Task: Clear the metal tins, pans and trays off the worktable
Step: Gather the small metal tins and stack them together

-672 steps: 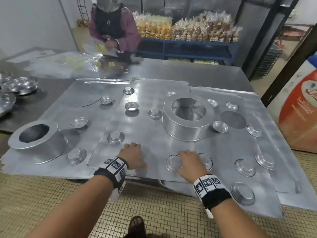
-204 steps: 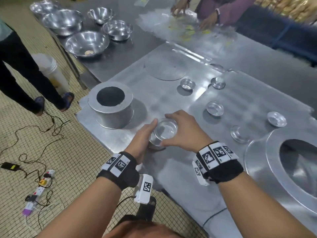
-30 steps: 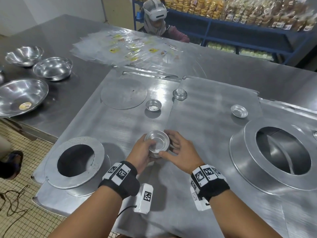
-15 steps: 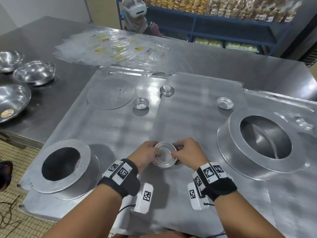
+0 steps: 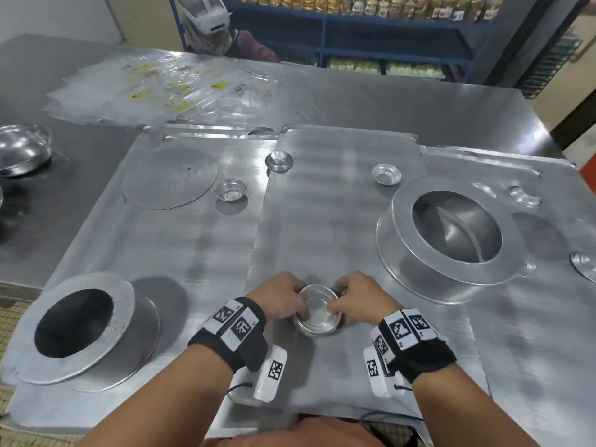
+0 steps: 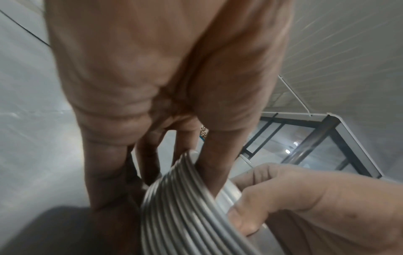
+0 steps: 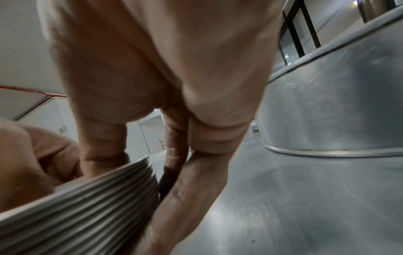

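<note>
A stack of small round metal tins (image 5: 317,314) stands near the front of the worktable, its ribbed rims clear in the wrist views (image 6: 185,207) (image 7: 82,198). My left hand (image 5: 280,301) grips its left side and my right hand (image 5: 358,301) grips its right side, fingers curled round the rims. Loose small tins lie further back: one (image 5: 230,191) beside a flat metal disc (image 5: 170,177), one (image 5: 279,161) at the tray seam, one (image 5: 386,174) behind the large ring pan (image 5: 451,240). Another ring pan (image 5: 80,324) sits front left.
Flat metal trays (image 5: 322,221) cover the worktable. More small tins (image 5: 525,196) (image 5: 585,264) lie at the right edge. Steel bowls (image 5: 22,150) stand far left. Clear plastic bags (image 5: 167,88) are spread at the back, where another person (image 5: 222,30) works before blue shelves.
The stack of tins has stayed between both hands over the last second while my view swung to the right; the right ring pan now shows more fully.
</note>
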